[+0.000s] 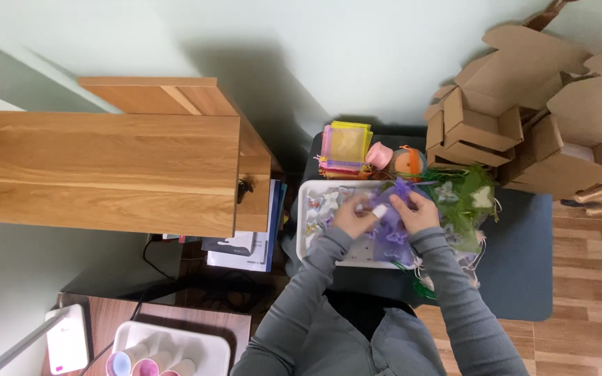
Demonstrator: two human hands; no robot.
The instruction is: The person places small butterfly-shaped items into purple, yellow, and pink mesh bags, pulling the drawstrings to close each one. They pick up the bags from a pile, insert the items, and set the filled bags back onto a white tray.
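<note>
Head view: both hands [384, 212] grip a purple organza pouch [393, 233] over the white tray [304, 230].

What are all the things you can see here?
Organza pouch: one, purple, held in both hands over the tray.
Tray: one, white, on the dark mat.
Mat: one, dark blue, on the floor.
Green pouches: a heap, right of the tray.
Yellow pouches: a stack, behind the tray.
Cardboard boxes: several, brown, top right.
Wooden cabinet: one, left.
Left hand: on the pouch.
Right hand: on the pouch.
</note>
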